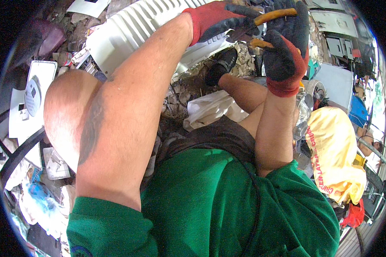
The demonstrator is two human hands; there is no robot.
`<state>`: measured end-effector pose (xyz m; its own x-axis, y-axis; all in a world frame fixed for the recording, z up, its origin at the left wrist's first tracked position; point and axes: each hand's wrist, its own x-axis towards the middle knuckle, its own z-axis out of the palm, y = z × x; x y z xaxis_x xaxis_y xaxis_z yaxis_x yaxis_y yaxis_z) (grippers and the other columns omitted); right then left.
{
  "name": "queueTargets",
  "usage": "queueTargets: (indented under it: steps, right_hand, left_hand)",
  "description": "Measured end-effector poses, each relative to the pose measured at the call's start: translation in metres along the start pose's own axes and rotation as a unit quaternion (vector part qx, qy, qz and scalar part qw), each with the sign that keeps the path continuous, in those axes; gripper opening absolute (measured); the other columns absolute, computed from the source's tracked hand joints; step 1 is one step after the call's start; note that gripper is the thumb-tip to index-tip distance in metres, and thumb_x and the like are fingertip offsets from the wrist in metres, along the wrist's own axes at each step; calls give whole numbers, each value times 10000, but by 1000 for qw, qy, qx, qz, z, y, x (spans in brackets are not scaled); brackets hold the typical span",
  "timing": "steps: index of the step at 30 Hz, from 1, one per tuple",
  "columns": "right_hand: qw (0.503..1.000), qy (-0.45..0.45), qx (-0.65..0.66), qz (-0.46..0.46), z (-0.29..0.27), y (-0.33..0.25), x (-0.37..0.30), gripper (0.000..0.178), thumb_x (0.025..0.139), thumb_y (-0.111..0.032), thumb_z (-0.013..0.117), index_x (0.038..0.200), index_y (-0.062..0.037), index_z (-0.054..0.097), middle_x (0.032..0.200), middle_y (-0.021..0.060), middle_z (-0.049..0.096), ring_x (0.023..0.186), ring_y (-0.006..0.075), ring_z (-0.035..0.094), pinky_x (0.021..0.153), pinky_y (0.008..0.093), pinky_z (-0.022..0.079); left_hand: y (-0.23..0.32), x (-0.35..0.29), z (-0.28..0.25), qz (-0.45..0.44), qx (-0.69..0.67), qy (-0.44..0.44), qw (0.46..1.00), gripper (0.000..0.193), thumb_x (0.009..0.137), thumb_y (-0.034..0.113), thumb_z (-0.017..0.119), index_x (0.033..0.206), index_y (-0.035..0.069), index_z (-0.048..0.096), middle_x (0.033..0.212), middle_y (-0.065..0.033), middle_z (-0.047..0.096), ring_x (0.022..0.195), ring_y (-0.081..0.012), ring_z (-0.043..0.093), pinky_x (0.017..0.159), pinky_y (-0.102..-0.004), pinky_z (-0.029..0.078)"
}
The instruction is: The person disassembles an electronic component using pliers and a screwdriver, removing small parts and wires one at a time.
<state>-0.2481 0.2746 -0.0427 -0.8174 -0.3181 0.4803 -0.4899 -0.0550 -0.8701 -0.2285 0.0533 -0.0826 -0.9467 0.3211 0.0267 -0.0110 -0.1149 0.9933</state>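
My right hand, in a red and black work glove, closes around a pair of pliers with worn orange handles. The second handle shows beside my thumb, and the dark head of the pliers points left toward my other hand. My left hand, gloved alike, is by the pliers' head with its fingers bent together. What those fingers hold, if anything, is hidden by the glove and the dark surroundings. Below my left hand and forearm lies a large white ribbed plastic panel.
Stones and scraps cover the ground around my shoe. White cloth lies by my legs. To the right are a yellow printed sack, a pale flat panel and a blue object. White panels and plastic bags lie left.
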Motion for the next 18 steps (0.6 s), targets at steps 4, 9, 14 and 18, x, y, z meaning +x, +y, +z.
queueTargets:
  steps: [4,9,14,18]
  right_hand:
    - [972,-96,-163,-138,-20,20,-11,464,826,158,668,1283,85,628,1293,210,666,1098,294,701,959,389,577]
    - [970,75,152,172,-12,5,-14,561,827,145,659,1375,83,555,1306,219,658,1128,318,694,946,380,587]
    - [980,46,170,97,20,-1,-9,561,833,134,649,1382,75,550,1305,214,656,1124,314,692,943,379,586]
    - [984,40,165,60,31,0,-7,561,838,125,642,1388,68,546,1304,210,654,1122,310,691,939,378,585]
  left_hand:
    - [-4,3,-1,3,-38,-19,999,363,988,272,674,1277,58,717,1113,-62,759,941,-111,677,823,-283,540]
    - [-13,3,1,-45,-190,-12,981,323,992,192,656,1269,38,720,1106,-53,761,900,-98,688,787,-259,545]
    - [-17,5,1,-67,-177,16,982,297,999,161,638,1249,29,728,1093,-45,762,905,-100,690,791,-263,548]
    - [-15,6,3,-32,-150,7,988,284,1002,163,634,1237,39,735,1086,-42,761,934,-95,678,813,-268,544]
